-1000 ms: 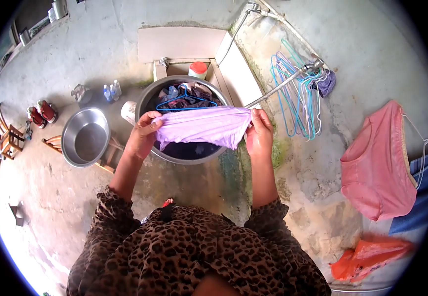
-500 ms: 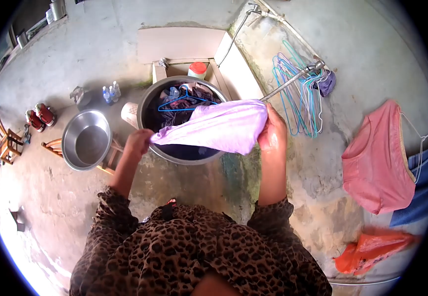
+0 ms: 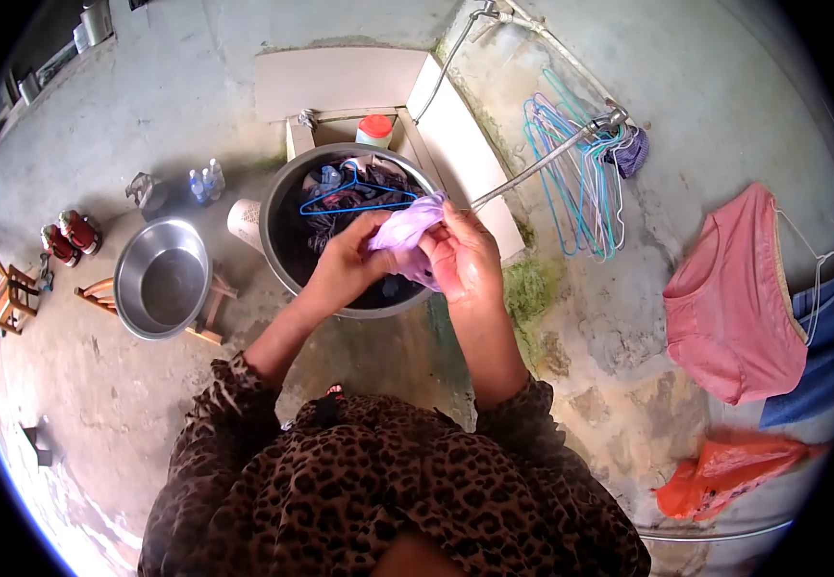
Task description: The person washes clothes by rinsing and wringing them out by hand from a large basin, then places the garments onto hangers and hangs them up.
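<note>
A lilac cloth garment (image 3: 405,229), bunched up, is held over the large metal basin (image 3: 270,252). My left hand (image 3: 348,265) is closed on its left side. On the other side, my right hand (image 3: 465,258) pinches the upper right part of the cloth, with the palm partly turned up. The garment's exact kind cannot be made out. Inside the basin lie dark wet clothes (image 3: 325,229), and a blue hanger (image 3: 359,207) rests on top of them. The hands and cloth hide the basin's right front part.
An aluminium basin (image 3: 132,310) sits on a wooden chair at left. Behind the large basin is a red-lidded tub (image 3: 374,131). Several hangers (image 3: 578,188) hang from a pipe on the right, near pink underpants (image 3: 736,298) and an orange-red bag-like item (image 3: 729,478).
The lilac garment was stretched wide between my hands; now it is gathered up. My left hand has moved right, and my right hand has come left, closer together.
</note>
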### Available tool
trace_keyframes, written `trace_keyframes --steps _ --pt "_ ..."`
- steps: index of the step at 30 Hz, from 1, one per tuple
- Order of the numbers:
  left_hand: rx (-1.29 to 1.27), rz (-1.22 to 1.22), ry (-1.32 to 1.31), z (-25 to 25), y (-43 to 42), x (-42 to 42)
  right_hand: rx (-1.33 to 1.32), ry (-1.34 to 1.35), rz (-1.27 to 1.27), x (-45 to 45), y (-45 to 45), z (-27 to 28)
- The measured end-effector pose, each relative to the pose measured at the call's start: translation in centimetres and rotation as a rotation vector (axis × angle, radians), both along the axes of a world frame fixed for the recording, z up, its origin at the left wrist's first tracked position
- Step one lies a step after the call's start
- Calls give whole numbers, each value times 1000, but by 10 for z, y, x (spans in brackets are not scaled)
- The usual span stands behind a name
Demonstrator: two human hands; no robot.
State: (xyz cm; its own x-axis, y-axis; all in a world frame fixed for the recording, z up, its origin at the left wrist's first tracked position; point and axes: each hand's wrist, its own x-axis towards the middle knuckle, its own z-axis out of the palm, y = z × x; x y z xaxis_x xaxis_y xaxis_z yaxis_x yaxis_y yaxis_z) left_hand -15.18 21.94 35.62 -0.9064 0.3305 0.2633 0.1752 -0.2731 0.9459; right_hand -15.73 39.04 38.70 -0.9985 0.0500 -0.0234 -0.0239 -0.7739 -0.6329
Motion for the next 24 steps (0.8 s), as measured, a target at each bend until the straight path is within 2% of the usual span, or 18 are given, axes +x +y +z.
trace_keyframes --steps 1,3,6,7,9,10,11,13,15,17,19,21,24 --pt "-16 48 -31 -2 4 -10 64 21 47 2 2 1" --pt "121 -63 -133 -1 5 -21 195 -2 91 3 9 13" --pt "337 -293 -345 9 -8 -32 705 180 -161 -3 30 -4" --pt "415 -284 -393 11 -9 -37 905 252 -182 -5 30 -6" --pt "535 -525 -515 20 -20 -41 1210 346 -125 -1 26 -11" --pt "538 -535 -543 16 -21 -45 1204 336 106 -6 30 -22" --pt "542 -544 -572 11 -23 -49 952 322 227 -9 22 -41" --pt "492 -447 -546 7 -27 -55 921 243 444 -11 15 -61" --pt "326 -285 -502 12 -36 -57 735 147 407 0 6 -58" --pt "192 -167 -473 14 -51 -62 781 101 336 10 8 -39" --pt "20 -51 -427 1 -66 -74 654 78 262 7 18 -45" --pt "-327 84 -215 -12 -73 -77 590 93 268 12 22 -30" --pt "-616 503 251 -35 -64 -71 539 71 280 16 19 -20"
